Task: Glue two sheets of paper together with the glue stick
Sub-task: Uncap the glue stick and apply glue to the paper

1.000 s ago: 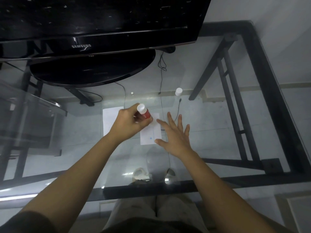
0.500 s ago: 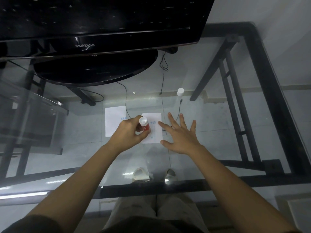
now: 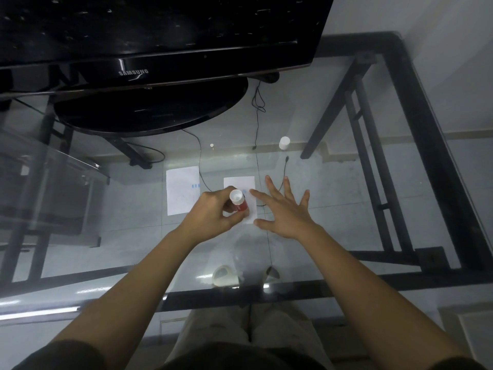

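Two small white sheets lie side by side on the glass table. The left sheet is uncovered, with a small blue mark at its right edge. Over the right sheet my left hand grips a red glue stick with a white end pointing up; its lower end is down at the paper, hidden by my fingers. My right hand rests flat with fingers spread at the right sheet's right edge, its index finger on the paper. The white cap stands farther back on the glass.
A black Samsung monitor on a round black stand fills the far left. Thin cables run under the glass. The table's black frame runs along the right and near edges. My knees and sandals show below.
My left hand has moved the glue stick down the right sheet towards me. My right hand stayed spread beside the sheet.
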`<state>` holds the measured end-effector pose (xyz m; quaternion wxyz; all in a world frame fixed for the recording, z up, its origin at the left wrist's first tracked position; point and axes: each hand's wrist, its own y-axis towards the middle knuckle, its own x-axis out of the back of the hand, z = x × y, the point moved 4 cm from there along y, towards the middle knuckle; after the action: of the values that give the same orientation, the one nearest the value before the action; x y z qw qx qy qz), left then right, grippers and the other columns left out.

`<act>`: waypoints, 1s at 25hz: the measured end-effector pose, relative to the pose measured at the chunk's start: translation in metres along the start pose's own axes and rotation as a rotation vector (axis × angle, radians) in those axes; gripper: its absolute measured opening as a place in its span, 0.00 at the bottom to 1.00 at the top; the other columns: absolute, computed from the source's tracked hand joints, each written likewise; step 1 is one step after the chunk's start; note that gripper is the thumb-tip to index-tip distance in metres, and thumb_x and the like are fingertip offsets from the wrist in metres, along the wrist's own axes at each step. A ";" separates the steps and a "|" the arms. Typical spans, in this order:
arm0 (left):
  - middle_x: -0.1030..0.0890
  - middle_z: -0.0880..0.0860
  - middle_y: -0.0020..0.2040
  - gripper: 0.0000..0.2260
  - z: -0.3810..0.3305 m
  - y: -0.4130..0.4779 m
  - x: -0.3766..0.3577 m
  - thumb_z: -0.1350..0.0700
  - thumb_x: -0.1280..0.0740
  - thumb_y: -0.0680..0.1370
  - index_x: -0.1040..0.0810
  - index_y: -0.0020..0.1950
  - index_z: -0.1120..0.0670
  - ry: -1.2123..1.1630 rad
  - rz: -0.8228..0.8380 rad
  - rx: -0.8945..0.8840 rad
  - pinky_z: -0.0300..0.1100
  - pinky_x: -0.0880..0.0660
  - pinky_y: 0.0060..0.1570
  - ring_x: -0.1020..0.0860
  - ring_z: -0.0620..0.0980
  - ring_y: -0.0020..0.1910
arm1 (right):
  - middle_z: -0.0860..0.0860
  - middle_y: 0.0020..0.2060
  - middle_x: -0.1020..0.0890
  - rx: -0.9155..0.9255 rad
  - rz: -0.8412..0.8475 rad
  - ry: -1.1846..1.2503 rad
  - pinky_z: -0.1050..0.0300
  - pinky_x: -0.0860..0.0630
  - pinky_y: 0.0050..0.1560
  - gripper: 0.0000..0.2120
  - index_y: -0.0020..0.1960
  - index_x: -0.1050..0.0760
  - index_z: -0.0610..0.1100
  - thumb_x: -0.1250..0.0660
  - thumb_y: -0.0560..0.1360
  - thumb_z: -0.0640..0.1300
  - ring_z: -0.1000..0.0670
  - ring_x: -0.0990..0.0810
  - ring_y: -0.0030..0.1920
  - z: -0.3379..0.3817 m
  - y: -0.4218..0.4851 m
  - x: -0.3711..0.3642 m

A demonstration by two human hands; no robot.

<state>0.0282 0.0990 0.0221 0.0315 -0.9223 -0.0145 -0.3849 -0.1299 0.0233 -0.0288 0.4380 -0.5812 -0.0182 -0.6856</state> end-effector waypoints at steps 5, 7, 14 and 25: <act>0.17 0.55 0.44 0.12 0.000 0.010 -0.001 0.51 0.29 0.72 0.24 0.52 0.55 0.029 -0.008 0.014 0.32 0.25 0.41 0.21 0.48 0.38 | 0.55 0.75 0.64 -0.012 0.017 0.019 0.28 0.67 0.65 0.34 0.72 0.54 0.64 0.39 0.73 0.62 0.44 0.70 0.73 0.003 -0.002 0.004; 0.16 0.54 0.43 0.12 -0.001 0.010 -0.001 0.52 0.29 0.72 0.24 0.51 0.55 0.018 -0.041 0.006 0.37 0.23 0.41 0.19 0.49 0.39 | 0.55 0.75 0.64 -0.015 0.014 0.038 0.29 0.68 0.65 0.35 0.72 0.55 0.63 0.38 0.73 0.62 0.44 0.70 0.73 0.004 -0.003 0.005; 0.17 0.53 0.44 0.11 0.000 0.021 0.003 0.53 0.29 0.72 0.24 0.50 0.56 0.005 -0.072 0.035 0.31 0.26 0.40 0.21 0.45 0.39 | 0.56 0.75 0.63 -0.033 0.033 0.063 0.29 0.68 0.65 0.40 0.74 0.60 0.59 0.37 0.73 0.60 0.45 0.70 0.73 0.005 -0.004 0.008; 0.17 0.55 0.44 0.11 -0.003 0.041 0.011 0.54 0.29 0.73 0.24 0.51 0.56 0.008 -0.081 0.009 0.41 0.22 0.45 0.19 0.49 0.41 | 0.57 0.75 0.63 -0.048 0.039 0.122 0.30 0.69 0.65 0.43 0.74 0.63 0.55 0.36 0.73 0.59 0.47 0.71 0.72 0.005 -0.004 0.009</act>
<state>0.0361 0.0579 0.0297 0.0198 -0.9193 -0.0535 -0.3893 -0.1282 0.0237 -0.0181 0.4375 -0.5489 0.0363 -0.7114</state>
